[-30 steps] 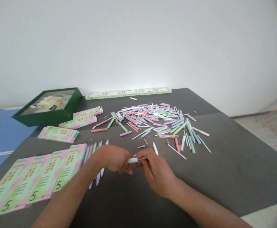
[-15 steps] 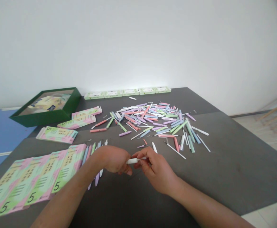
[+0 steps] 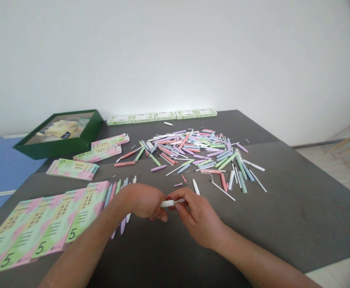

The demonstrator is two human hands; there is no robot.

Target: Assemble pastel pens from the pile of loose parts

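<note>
A white pen barrel [image 3: 167, 203] lies crosswise between my two hands, low over the table. My left hand [image 3: 147, 202] is closed round its left end, which the fingers hide. From the barrel's right end sticks a thin pale refill [image 3: 179, 201], pinched by the thumb and fingers of my right hand [image 3: 197, 216]. Just beyond the right hand lies a white pen part [image 3: 195, 187], with small pink and purple pieces [image 3: 178, 184] beside it. A row of pens [image 3: 123, 226] in several colours is partly covered by my left forearm.
A heap of pastel barrels and refills [image 3: 193, 150] spreads over the dark table [image 3: 297, 200]. Pink-green cartons [image 3: 55, 222] lie at the left, more cartons [image 3: 73, 169] behind them. A green box [image 3: 55, 148] holding packets stands back left. Flat boxes [image 3: 165, 116] line the wall.
My right fingers have shifted slightly along the refill, and more of it shows now. The left hand stays almost still.
</note>
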